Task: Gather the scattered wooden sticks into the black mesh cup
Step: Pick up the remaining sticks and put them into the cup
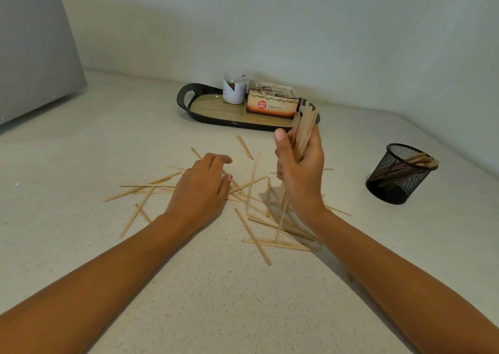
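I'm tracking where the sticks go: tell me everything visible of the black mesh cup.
The black mesh cup is round, seemingly wire mesh with a solid rim and base. It stands on the pale counter, right of the right hand, touched by neither hand. Several wooden sticks already lean inside, ends past its rim.

Dim even light, soft shadows, wide-angle edge bending, motion-blurred sticks (pixel 303 132)

The black mesh cup (pixel 397 175) stands on its base on the pale surface (pixel 216 286), with a few flat wooden sticks (pixel 422 160) leaning inside, their tips past its rim. Well left of the cup, thin pale scattered sticks (pixel 252 236) lie flat and crisscrossed. Between these and the cup, the right hand (pixel 302 170) grips a bundle of sticks (pixel 306 127) nearly upright.
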The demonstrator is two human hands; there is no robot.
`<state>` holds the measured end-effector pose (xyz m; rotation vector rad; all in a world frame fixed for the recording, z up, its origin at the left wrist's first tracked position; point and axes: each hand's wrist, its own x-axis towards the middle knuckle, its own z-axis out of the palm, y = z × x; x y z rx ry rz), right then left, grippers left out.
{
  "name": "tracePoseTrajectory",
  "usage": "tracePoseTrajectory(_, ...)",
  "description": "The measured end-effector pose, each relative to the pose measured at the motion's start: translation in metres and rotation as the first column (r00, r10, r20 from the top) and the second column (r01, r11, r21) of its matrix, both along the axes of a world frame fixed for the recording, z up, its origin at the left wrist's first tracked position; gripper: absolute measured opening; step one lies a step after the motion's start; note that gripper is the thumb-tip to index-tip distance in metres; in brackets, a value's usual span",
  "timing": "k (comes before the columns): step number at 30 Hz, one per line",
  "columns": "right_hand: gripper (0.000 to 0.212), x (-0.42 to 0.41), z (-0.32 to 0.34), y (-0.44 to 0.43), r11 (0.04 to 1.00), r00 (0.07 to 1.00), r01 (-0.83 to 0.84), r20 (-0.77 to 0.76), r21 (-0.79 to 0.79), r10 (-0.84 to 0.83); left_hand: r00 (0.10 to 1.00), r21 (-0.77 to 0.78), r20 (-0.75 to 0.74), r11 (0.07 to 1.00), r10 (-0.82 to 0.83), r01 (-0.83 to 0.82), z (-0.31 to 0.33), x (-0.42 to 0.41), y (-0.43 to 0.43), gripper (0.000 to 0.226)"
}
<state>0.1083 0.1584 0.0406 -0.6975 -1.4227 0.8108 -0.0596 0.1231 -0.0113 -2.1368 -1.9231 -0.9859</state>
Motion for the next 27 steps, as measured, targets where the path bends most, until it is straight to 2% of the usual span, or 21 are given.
tracePoseTrajectory(4, 0.016, -0.002, -0.008, 0.001, 0.982, 0.992, -0.123, 0.015, -0.145, 0.126, 1.0, -0.011, 0.006, 1.0, 0.002, -0.001, 0.0, 0.0, 0.0, 0.034)
tracePoseTrajectory(8, 0.021, -0.003, -0.004, 0.002, 0.968, 0.992, -0.119, 0.013, -0.22, 0.125, 1.0, -0.01, -0.006, 1.0, -0.005, 0.005, -0.001, 0.0, 0.0, 0.033)
tracePoseTrajectory(11, 0.031, -0.001, 0.007, 0.003, 0.975, 0.99, -0.13, -0.074, -0.181, 0.118, 1.0, -0.014, -0.013, 1.0, -0.011, 0.011, -0.001, 0.0, 0.0, 0.033)
tracePoseTrajectory(15, 0.032, 0.001, 0.007, 0.001, 0.984, 0.983, -0.147, -0.128, -0.097, 0.134, 1.0, -0.023, 0.002, 1.0, -0.016, 0.016, -0.002, 0.0, 0.001, 0.032)
tracePoseTrajectory(17, 0.032, 0.0, -0.006, -0.002, 0.976, 0.979, -0.192, -0.084, -0.1, 0.184, 1.0, -0.026, 0.002, 1.0, -0.014, 0.014, -0.001, 0.0, 0.001, 0.032)
tracePoseTrajectory(19, 0.032, -0.002, -0.02, -0.005, 0.968, 0.974, -0.222, 0.023, -0.115, 0.226, 1.0, -0.029, -0.002, 1.0, -0.008, 0.007, -0.001, 0.0, 0.001, 0.032)
tracePoseTrajectory(23, 0.038, -0.006, -0.026, -0.006, 0.973, 0.955, -0.186, 0.209, -0.135, 0.211, 1.0, -0.039, -0.012, 0.999, 0.003, -0.004, -0.001, -0.001, 0.001, 0.032)
tracePoseTrajectory(25, 0.032, -0.007, -0.02, -0.006, 0.973, 0.962, -0.172, 0.189, -0.151, 0.199, 1.0, -0.045, -0.013, 0.999, 0.003, -0.003, -0.001, -0.001, 0.001, 0.033)
tracePoseTrajectory(27, 0.03, -0.005, -0.009, -0.004, 0.969, 0.976, -0.178, 0.098, -0.169, 0.196, 1.0, -0.051, -0.01, 0.999, 0.0, 0.0, -0.002, -0.001, 0.001, 0.033)
